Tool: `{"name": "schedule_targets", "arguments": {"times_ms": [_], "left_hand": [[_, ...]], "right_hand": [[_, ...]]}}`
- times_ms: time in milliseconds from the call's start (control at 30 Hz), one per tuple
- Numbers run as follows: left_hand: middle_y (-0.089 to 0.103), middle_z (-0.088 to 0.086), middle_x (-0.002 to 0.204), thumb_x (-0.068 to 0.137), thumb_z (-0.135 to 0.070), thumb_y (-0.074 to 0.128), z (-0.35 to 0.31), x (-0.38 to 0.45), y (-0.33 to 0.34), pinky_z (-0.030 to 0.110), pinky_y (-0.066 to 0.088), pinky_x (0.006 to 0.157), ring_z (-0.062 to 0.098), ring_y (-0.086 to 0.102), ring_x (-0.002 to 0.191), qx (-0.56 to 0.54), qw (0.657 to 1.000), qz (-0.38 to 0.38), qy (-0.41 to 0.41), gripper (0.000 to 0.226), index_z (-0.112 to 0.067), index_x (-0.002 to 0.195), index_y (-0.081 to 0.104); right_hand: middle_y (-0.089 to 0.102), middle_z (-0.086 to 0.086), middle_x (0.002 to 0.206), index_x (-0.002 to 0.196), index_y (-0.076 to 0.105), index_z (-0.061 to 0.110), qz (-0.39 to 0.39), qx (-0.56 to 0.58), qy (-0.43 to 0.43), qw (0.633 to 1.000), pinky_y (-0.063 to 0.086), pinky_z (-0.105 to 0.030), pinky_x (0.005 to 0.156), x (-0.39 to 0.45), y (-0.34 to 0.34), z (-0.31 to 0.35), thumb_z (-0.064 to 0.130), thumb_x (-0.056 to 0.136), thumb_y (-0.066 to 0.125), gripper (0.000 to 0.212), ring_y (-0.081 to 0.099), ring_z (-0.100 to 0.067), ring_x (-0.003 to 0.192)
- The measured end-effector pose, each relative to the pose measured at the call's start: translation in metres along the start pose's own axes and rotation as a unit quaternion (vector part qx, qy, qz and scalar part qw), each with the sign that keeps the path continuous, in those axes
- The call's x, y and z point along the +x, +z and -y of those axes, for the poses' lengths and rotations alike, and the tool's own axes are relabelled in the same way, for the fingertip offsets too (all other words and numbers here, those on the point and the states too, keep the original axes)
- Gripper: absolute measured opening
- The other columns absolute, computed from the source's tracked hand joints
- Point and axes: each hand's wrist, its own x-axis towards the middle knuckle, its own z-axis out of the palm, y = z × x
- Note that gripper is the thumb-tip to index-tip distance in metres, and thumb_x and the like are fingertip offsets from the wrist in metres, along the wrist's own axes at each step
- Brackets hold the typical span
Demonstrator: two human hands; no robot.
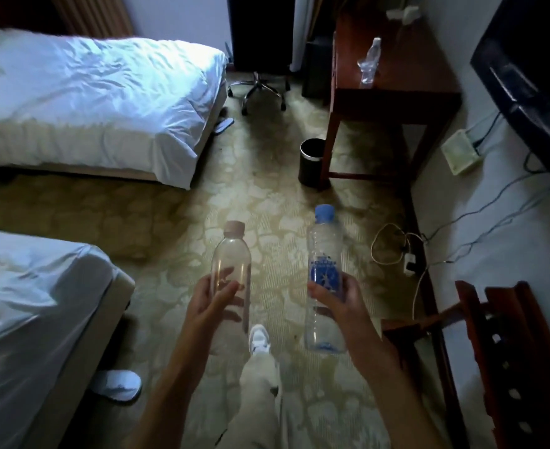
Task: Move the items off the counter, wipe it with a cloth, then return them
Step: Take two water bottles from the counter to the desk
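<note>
Two plastic bottles are held upright above the patterned carpet (267,196), in the near centre of the room. The clear bottle (232,270) on the left is transparent, appears empty, carries no visible label and has a pale pinkish cap. The labelled bottle (325,277) on the right is taller, transparent, with a blue cap, a blue printed label at mid-height and a blue tint at its base; whether it holds liquid cannot be told. The left hand (212,306) grips the clear bottle at its lower half, fingers (226,294) wrapped around the body, forearm extended forward from the near edge. The right hand (338,299) grips the labelled bottle around its middle, thumb on the left side of the label, forearm likewise extended forward. The two bottles are apart, not touching. A third bottle (369,61), clear and crumpled, stands on the dark wooden desk (406,76) at the far right, well apart from the hands. A black bin (312,162) stands on the carpet just beside the desk's near left leg. One bed (89,102) with white linen occupies the far left; a second bed (30,303) the near left. A white slipper (118,384) lies beside the near bed. The person's light trouser leg and white shoe (259,338) show below the hands.
</note>
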Motion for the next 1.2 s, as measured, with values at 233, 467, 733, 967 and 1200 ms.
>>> {"name": "schedule_targets", "arguments": {"times_ms": [233,467,733,967,1200], "left_hand": [[0.068,0.011,0.115,0.078,-0.055,0.066,-0.032,0.22,0.009,0.046,0.058,0.078,0.029,0.07,0.096,0.017,0.999,0.028,-0.006,0.06,-0.028,0.13,0.053],[0.068,0.004,0.115,0.076,-0.053,0.064,-0.131,0.418,0.042,0.031,0.057,0.074,0.019,0.071,0.094,0.052,0.993,0.092,0.047,0.062,-0.027,0.132,0.052],[0.07,-0.002,0.11,0.073,-0.054,0.066,-0.156,0.625,0.108,0.028,0.058,0.073,0.015,0.07,0.092,0.046,0.991,0.117,0.053,0.065,-0.027,0.13,0.053],[0.069,0.003,0.115,0.07,-0.052,0.068,-0.21,0.823,0.179,0.027,0.057,0.073,0.019,0.07,0.099,0.053,0.991,0.113,0.054,0.065,-0.024,0.128,0.055],[0.068,0.002,0.109,0.069,-0.049,0.071,-0.252,0.989,0.272,0.035,0.054,0.076,0.015,0.066,0.095,0.015,0.985,0.172,0.028,0.057,-0.025,0.119,0.06]], "right_hand": [[0.063,0.001,0.119,0.119,0.046,0.028,-0.011,-0.011,0.023,1.0,0.055,-0.03,0.081,0.185,0.037,0.052,0.041,0.065,0.078,0.064,0.066,-0.014,0.104],[0.063,0.004,0.116,0.122,0.044,0.029,-0.033,0.01,-0.035,0.999,0.053,-0.023,0.076,0.357,0.07,0.164,0.029,0.078,0.076,0.055,0.065,-0.014,0.103],[0.066,-0.004,0.116,0.131,0.043,0.018,-0.067,0.058,-0.029,0.996,0.056,-0.02,0.069,0.565,0.074,0.208,0.036,0.063,0.08,0.079,0.07,-0.014,0.098],[0.065,-0.013,0.119,0.131,0.042,0.016,-0.052,0.125,-0.028,0.99,0.057,-0.034,0.081,0.773,0.059,0.29,0.029,0.064,0.082,0.079,0.068,-0.025,0.099],[0.068,-0.006,0.109,0.121,0.046,0.022,-0.139,0.135,-0.064,0.979,0.057,-0.029,0.075,0.905,0.006,0.362,0.025,0.066,0.083,0.066,0.071,-0.021,0.09]]}}
